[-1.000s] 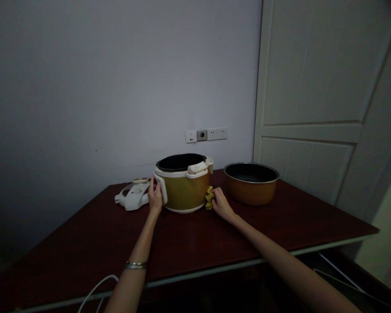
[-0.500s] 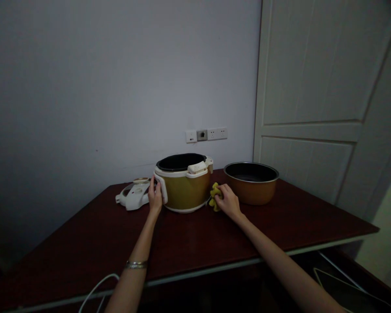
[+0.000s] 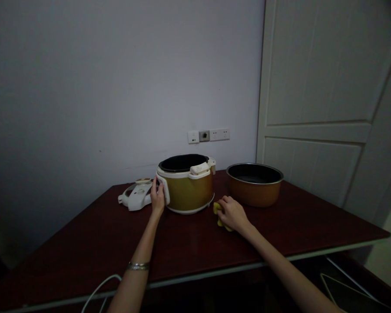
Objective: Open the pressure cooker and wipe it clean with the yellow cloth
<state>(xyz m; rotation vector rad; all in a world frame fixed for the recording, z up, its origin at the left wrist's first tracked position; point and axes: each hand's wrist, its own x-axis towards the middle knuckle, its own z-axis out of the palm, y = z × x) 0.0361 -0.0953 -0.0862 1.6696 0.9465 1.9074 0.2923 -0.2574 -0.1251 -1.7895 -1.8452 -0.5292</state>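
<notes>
A yellow-green electric cooker (image 3: 189,194) with white trim stands upright on the dark red table, its top open and its inside black. Against the white panel on its left side rests my left hand (image 3: 157,198), the fingers at the panel's edge, holding the cooker. To the right of the cooker, my right hand (image 3: 233,213) is closed on a crumpled yellow cloth (image 3: 217,208), low over the tabletop and apart from the cooker. Partly behind my left hand lies a white lid (image 3: 138,195) with a see-through part.
An orange-brown inner pot (image 3: 256,191) with a dark inside stands right of the cooker, beyond my right hand. Wall sockets (image 3: 219,134) sit behind the table (image 3: 189,248). A white cable (image 3: 101,282) loops over the front edge. A white door (image 3: 313,104) is at the right.
My right hand has drawn the yellow cloth away from the cooker's lower right side, toward me and slightly right. My left hand stays at the cooker. The view has shifted slightly.
</notes>
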